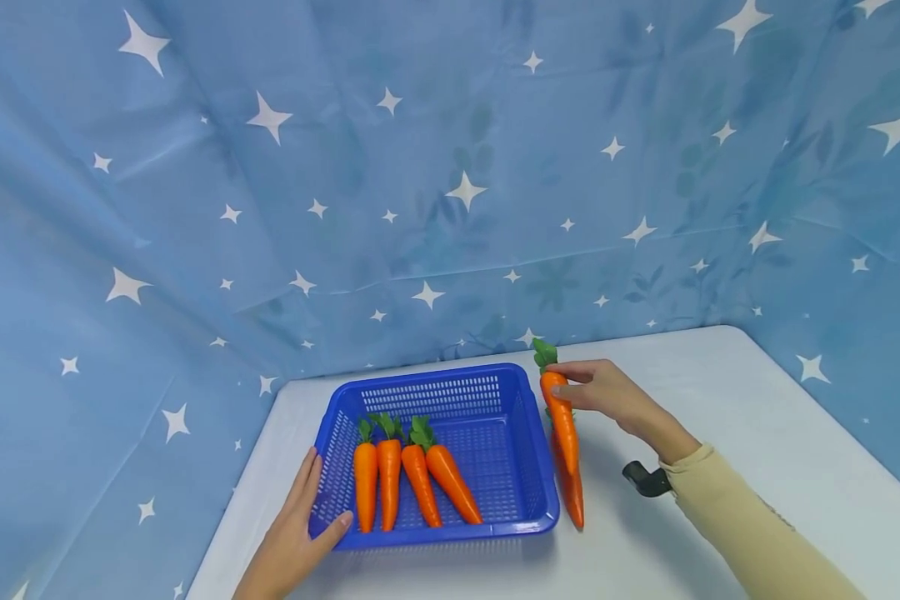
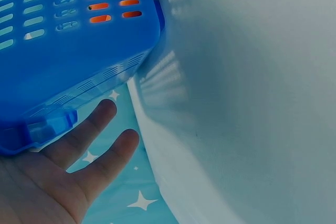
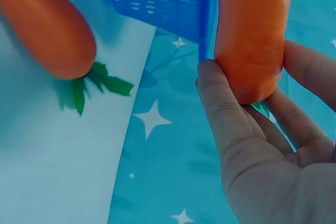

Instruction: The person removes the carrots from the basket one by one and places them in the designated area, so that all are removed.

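Note:
My right hand (image 1: 607, 398) pinches a carrot (image 1: 565, 437) near its leafy top, with thumb and fingers on either side, just right of the blue basket (image 1: 487, 454). Its tip points toward me. Below it, a second carrot (image 1: 574, 504) lies on the table along the basket's right wall, partly hidden by the held one. My left hand (image 1: 292, 525) rests at the near left corner of the basket, thumb at the front rim and fingers along the left side. In the left wrist view, two of its fingers (image 2: 97, 124) stretch out straight beside the basket.
Several carrots (image 1: 388, 483) lie side by side in the left part of the basket, leaves toward the back. A white table (image 1: 675, 375) carries the basket. Behind it hangs a blue curtain (image 1: 420, 242) with white stars. A black curved piece (image 1: 647, 479) sits at the right wrist.

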Tool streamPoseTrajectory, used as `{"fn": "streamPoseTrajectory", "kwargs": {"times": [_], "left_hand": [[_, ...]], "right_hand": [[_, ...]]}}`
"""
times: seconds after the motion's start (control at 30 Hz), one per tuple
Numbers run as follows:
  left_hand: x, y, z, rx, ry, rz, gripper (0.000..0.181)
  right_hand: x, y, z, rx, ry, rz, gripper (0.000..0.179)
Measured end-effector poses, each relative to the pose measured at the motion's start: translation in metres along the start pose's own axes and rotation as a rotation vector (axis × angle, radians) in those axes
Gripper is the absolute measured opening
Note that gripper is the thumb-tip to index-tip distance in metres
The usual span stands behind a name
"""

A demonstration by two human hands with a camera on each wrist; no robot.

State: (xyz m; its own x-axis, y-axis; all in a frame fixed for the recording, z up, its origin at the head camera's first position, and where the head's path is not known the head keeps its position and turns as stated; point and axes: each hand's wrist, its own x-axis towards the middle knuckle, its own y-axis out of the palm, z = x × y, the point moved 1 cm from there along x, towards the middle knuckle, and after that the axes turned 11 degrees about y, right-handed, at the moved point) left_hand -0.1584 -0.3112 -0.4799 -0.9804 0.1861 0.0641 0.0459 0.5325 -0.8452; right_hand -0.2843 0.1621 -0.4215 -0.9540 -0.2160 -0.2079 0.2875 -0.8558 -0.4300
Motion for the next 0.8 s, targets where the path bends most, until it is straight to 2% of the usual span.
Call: {"fn": "streamPoseTrajectory", "kwargs": {"times": [0.4, 0.8], "left_hand": [[0.000, 0.001, 0.001, 0.009, 0.002, -0.010, 0.106], [0.000, 0.001, 0.000, 0.006, 0.011, -0.030, 0.106]], "right_hand": [[-0.009, -0.016, -0.037, 0.010, 0.016, -0.001, 0.056], [-0.007, -0.014, -0.061, -0.022, 0.036, -0.018, 0.056]]}}
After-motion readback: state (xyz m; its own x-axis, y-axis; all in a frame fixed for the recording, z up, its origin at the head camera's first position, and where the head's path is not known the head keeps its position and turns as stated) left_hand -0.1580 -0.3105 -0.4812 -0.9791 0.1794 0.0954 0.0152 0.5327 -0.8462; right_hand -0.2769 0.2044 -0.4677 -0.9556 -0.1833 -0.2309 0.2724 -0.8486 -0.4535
